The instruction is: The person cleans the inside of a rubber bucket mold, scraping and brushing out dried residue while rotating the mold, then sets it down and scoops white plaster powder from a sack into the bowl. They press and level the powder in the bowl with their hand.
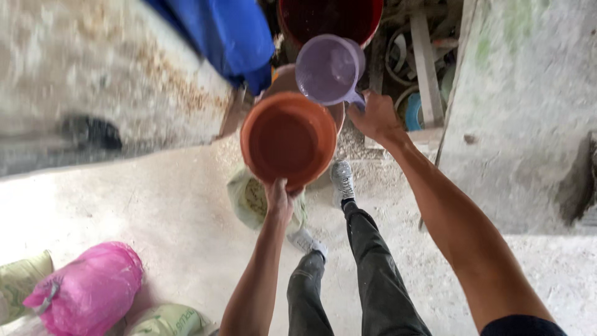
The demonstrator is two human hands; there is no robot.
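Note:
My left hand (280, 200) grips the near rim of an orange plastic bowl (288, 138), held out in front of me above the floor. My right hand (375, 116) holds the handle of a pale purple scoop (329, 68), raised just beyond the orange bowl and tilted toward me. Behind the scoop stands a large dark red tub (329, 18). Below the bowl an open pale green sack (250, 199) lies on the floor by my feet.
A blue sheet (227, 34) hangs at the top centre. A pink bag (90, 287) and pale green sacks (168, 320) lie at the lower left. A concrete wall (528, 112) rises on the right, with wooden planks and hoops (423, 62) beside it.

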